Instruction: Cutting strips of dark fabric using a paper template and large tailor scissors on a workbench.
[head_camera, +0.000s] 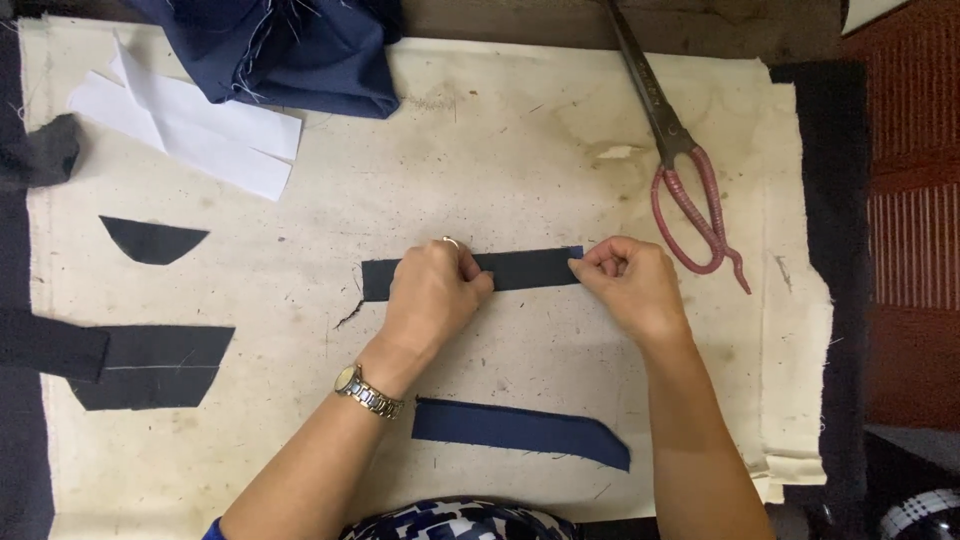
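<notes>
Left hand (432, 292): we find it palm down, forearm coming up from the lower left with a metal wristwatch (366, 391) at the wrist and a ring on one finger. Its fingers are curled closed, pressing and pinching the middle of a dark fabric strip (530, 267).

Right hand (628, 282): forearm rising from the lower right, knuckles up, fingers closed in a pinch on the right end of the same strip.

Dark fabric strip: we record it lying flat and horizontal on the cream work cloth (500, 150), stretched between the two hands, its left end showing free beyond the left hand.

Nearby items: a navy blue strip (520, 432) lies on the cloth below the hands, between the forearms and apart from both. Large scissors with red handles (690, 190) lie above and to the right of the right hand, near but not touching. White paper pieces (190, 125) and a bundle of navy cloth (290, 50) sit at the upper left. Dark cut pieces (150, 240) lie at the left, well apart.
</notes>
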